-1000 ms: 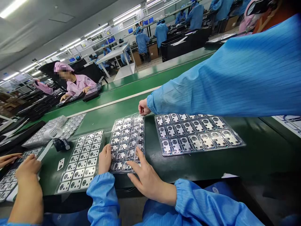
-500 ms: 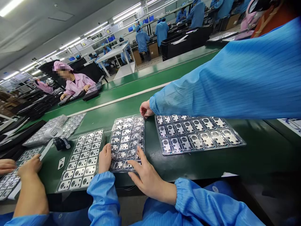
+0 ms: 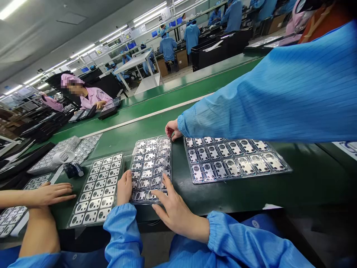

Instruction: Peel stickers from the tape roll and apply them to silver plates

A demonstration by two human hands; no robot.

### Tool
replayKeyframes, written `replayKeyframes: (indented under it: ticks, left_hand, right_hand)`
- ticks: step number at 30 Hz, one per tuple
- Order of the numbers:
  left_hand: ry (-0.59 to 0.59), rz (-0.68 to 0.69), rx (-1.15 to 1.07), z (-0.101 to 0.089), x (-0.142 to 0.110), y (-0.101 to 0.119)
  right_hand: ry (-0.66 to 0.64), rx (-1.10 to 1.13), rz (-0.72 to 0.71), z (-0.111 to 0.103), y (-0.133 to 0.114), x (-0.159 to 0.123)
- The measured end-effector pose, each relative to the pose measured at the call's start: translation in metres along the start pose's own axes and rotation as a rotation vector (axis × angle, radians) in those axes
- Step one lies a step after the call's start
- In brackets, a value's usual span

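My left hand [image 3: 124, 188] is closed on the left edge of a plastic tray [image 3: 143, 174] of silvery metal plates with holes. A clear plastic layer overlaps the tray's right side. My right hand [image 3: 178, 214] lies at the lower right corner, fingers spread, fingertips touching the tray and the clear layer. At the tray's top right corner is a co-worker's hand [image 3: 173, 130], reaching in from the right; its fingertips are partly hidden. Left of my left hand lies another plate-filled tray [image 3: 96, 191].
A larger plate tray [image 3: 234, 160] lies to the right under the co-worker's blue sleeve [image 3: 251, 96]. On the left are another co-worker's hand [image 3: 55, 194], a tape roll [image 3: 67, 157], a black object [image 3: 73, 170] and stacked trays [image 3: 55, 152]. The green bench [image 3: 200, 197] runs across.
The left co-worker's hand has stretched out to the right, over the bench where a loose plate lay. My own hands and the tray look unchanged.
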State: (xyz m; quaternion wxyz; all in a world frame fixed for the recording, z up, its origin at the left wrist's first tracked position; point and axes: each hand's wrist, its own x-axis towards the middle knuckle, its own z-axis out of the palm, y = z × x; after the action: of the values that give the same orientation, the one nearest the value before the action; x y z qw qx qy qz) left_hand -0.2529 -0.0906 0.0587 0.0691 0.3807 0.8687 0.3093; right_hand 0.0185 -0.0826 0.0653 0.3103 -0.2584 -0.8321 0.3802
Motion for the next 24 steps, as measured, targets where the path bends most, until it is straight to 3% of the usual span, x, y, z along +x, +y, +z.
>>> replayKeyframes:
  ticks: [24]
  left_hand:
    - [0.008,-0.012,-0.027,-0.0016,-0.004,0.0101]
  right_hand:
    - [0.076,-0.013,-0.078,0.002,0.0008,-0.0005]
